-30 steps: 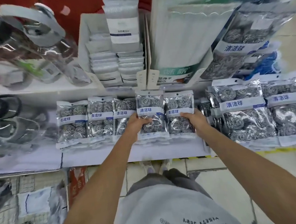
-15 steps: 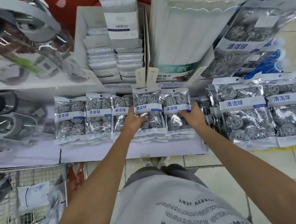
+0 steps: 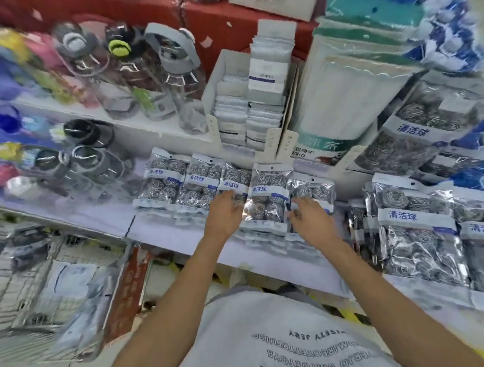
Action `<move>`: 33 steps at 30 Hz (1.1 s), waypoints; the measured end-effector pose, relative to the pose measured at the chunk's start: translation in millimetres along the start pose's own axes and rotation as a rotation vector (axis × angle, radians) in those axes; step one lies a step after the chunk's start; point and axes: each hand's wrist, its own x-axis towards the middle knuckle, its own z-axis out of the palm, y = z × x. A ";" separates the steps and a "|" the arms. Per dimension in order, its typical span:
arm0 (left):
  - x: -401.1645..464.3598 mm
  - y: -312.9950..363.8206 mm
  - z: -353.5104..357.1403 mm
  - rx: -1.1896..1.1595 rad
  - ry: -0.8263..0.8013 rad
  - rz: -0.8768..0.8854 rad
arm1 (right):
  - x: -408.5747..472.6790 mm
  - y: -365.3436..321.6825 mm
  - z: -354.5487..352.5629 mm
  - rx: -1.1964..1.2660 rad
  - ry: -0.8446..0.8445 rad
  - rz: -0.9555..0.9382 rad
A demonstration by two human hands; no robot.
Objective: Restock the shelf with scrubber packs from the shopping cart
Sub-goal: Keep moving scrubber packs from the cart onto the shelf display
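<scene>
Both hands have let go; shopping cart (image 3: 30, 278) holds scrubber packs (image 3: 69, 279).

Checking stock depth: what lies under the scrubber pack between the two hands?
Under that scrubber pack the lower edges of more packs stick out, stacked on the shelf. How many lie beneath is hidden.

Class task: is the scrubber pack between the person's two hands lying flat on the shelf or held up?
Lying flat: the scrubber pack rests face-up on its stack; the left hand and right hand flank it, fingers loose.
</scene>
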 end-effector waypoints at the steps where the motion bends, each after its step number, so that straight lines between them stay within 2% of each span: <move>1: -7.7 -12.6 -2.4 0.009 0.056 -0.002 | -2.6 -10.7 0.8 -0.019 -0.009 -0.065; 4: -66.0 -17.4 -25.7 0.075 0.202 -0.044 | -13.9 -41.4 5.7 -0.040 -0.021 -0.260; 9: -154.2 -64.8 -41.0 0.117 0.366 -0.242 | -30.4 -93.1 30.6 -0.055 -0.091 -0.525; 19: -292.8 -172.5 -51.0 -0.071 0.684 -0.597 | -76.7 -199.2 111.8 -0.119 -0.346 -0.786; 26: -324.0 -248.7 -85.8 -0.238 0.749 -0.738 | -90.2 -277.8 173.1 -0.201 -0.437 -0.856; 33: -330.8 -314.2 -126.3 -0.341 0.707 -0.815 | -94.3 -372.8 217.0 -0.222 -0.502 -0.903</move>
